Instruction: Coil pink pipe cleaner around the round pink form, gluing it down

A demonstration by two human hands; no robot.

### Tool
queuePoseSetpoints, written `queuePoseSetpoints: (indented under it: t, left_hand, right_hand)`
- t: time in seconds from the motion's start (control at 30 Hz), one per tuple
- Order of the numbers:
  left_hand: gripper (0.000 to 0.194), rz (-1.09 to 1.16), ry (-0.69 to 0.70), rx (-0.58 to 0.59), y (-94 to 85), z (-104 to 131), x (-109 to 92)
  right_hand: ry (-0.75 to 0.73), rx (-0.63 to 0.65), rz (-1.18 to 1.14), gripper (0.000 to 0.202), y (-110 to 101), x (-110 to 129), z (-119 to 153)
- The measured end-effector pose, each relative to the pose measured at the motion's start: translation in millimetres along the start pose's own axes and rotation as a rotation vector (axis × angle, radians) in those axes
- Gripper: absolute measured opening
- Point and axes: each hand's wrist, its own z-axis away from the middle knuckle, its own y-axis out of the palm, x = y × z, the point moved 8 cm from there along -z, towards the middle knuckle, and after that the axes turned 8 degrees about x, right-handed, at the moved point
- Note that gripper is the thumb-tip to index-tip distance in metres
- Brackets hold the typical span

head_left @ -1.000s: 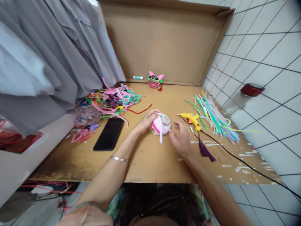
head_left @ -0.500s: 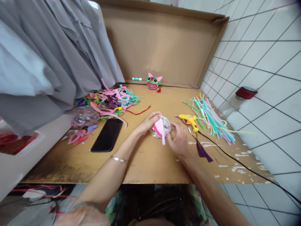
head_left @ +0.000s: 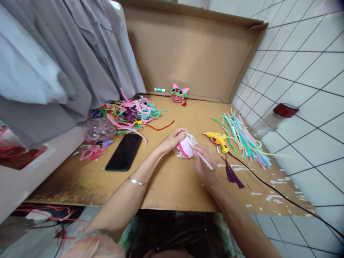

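Note:
My left hand [head_left: 174, 139] grips the far left side of a clear plastic ball [head_left: 178, 152], which is partly covered with rows of pink and pale pink pipe cleaner. From the covered part a loose pale pink pipe cleaner end [head_left: 204, 159] sticks out to the lower right. My right hand [head_left: 206, 164] pinches that strip close to the ball, its fingers closed. Just right of this hand lie a yellow glue gun [head_left: 219, 139] and a purple tassel [head_left: 232, 175]. My fingers hide part of the ball.
Pastel pipe cleaners [head_left: 244, 138] lie at right, near a red-lidded jar [head_left: 274, 118]. A black phone [head_left: 123, 152] and a tangled pipe cleaner heap [head_left: 134, 111] are at left. A finished animal head [head_left: 178, 94] and a glue stick [head_left: 159, 90] stand before the cardboard [head_left: 188, 50].
My right hand has closed on the loose pipe cleaner end, which hung down toward me before and now points to the lower right. The left hand keeps its hold on the ball.

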Motion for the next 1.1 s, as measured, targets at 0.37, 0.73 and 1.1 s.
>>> queuePoseSetpoints:
  t: [0.37, 0.73, 1.1]
  left_hand:
    - [0.024, 0.026, 0.023, 0.047, -0.9, 3.9, -2.3]
    - [0.024, 0.007, 0.01, 0.031, -1.9, 4.8, -3.4]
    - [0.025, -0.019, 0.029, 0.037, 0.2, 5.9, -5.2]
  right_hand:
    - [0.084, -0.011, -0.081, 0.02, 0.0, -8.1, 2.6]
    - [0.008, 0.049, 0.054, 0.017, 4.1, 2.9, 1.1]
    - [0.085, 0.02, 0.195, 0.016, 1.2, -8.6, 2.9]
